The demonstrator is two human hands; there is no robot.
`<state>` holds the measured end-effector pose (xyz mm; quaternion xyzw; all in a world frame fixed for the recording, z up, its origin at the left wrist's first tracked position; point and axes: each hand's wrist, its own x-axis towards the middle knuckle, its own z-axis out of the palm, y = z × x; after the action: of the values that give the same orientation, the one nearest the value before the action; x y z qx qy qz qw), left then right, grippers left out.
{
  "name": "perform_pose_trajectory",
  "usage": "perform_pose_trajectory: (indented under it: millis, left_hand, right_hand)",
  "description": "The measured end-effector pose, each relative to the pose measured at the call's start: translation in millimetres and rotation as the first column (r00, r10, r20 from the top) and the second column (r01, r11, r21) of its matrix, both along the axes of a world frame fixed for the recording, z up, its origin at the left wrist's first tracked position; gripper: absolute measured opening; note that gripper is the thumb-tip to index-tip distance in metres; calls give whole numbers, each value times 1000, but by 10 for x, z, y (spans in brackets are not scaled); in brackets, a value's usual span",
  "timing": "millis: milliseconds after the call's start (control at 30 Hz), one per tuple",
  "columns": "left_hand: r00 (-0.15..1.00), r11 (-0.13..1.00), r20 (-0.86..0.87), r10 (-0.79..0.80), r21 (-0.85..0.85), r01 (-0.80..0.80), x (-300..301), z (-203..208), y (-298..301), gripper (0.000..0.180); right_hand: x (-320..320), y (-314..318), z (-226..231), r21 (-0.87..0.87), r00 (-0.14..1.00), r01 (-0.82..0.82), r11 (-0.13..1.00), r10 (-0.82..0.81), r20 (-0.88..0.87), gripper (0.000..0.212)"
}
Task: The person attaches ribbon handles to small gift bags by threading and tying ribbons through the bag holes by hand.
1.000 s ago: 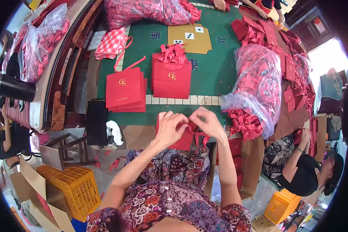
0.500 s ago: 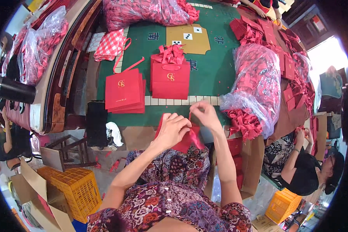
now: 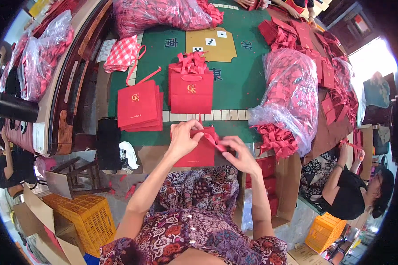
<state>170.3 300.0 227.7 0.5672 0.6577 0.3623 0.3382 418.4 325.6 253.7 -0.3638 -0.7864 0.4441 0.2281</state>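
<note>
A small red paper gift bag [image 3: 193, 154] lies flat in front of me at the table's near edge. At its top edge my left hand [image 3: 185, 140] is closed, pinching the bag and its ribbon between thumb and fingers. A loop of red ribbon [image 3: 211, 139] stretches rightward from there to my right hand [image 3: 241, 155], whose slightly blurred fingers curl round the ribbon. Just beyond stands a stack of red gift bags [image 3: 191, 95] with ribbon handles bunched on top. Left of it lies a flat pile of red bags [image 3: 138, 108], one ribbon trailing from its top.
Clear plastic sacks of red ribbon lie on the right [image 3: 292, 97] and at the back [image 3: 161, 17] of the green table [image 3: 241, 84]. A checked cloth pouch [image 3: 123, 52] is at the left. Co-workers sit around; an open carton [image 3: 292, 194] stands beside my right arm.
My right hand has come down and toward me from above the bag to its right side. The bag now lies flatter, its front visible. My left hand has shifted slightly left.
</note>
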Motion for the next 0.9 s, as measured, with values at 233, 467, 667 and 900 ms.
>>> perform_pose_trajectory:
  millis: [233, 467, 667, 900]
  left_hand:
    - [950, 995, -312, 2, 96, 30, 136, 23, 34, 19]
    - [995, 993, -37, -93, -74, 90, 353, 181, -119, 37]
    - [706, 921, 708, -26, -258, 293, 397, 104, -76, 43]
    - [822, 991, 569, 31, -125, 49, 373, -121, -222, 26]
  right_hand:
    - [-192, -174, 183, 428, 909, 366, 827, -416, 26, 26]
    - [-367, -261, -52, 594, 977, 215, 775, -161, -144, 25]
    - [-436, -407, -105, 538, 989, -108, 836, 148, -32, 18]
    - [-431, -521, -74, 441, 989, 85, 894, -23, -145, 29]
